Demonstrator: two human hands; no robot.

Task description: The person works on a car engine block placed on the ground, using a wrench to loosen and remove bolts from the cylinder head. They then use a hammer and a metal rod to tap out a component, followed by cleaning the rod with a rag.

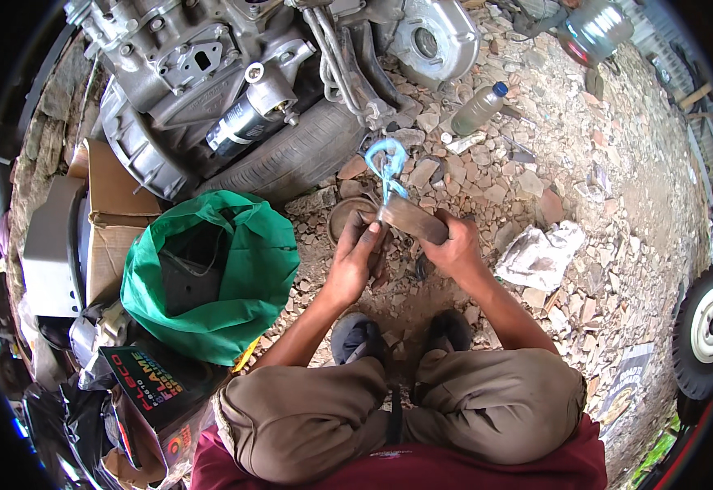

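My left hand [354,257] is closed in a pinch, thumb on top, on a small thin piece that is mostly hidden by the fingers. From just above those fingertips rises a looped light-blue cord [387,155]; whether it is tied to that piece I cannot tell. In my right hand [458,245] is a brown block [412,219] with a worn, slightly blurred face, gripped at its right end. The block's left end meets or nearly meets the left fingertips. Behind the left hand a round brown dish-like thing [342,219] lies on the ground.
A metal engine [185,73] rests against a tyre [291,151] ahead. To the left stand a green bag [270,278], a cardboard box [124,196] and a printed black box [160,384]. A bottle [479,110] and crumpled white plastic [540,255] lie on rubble at right.
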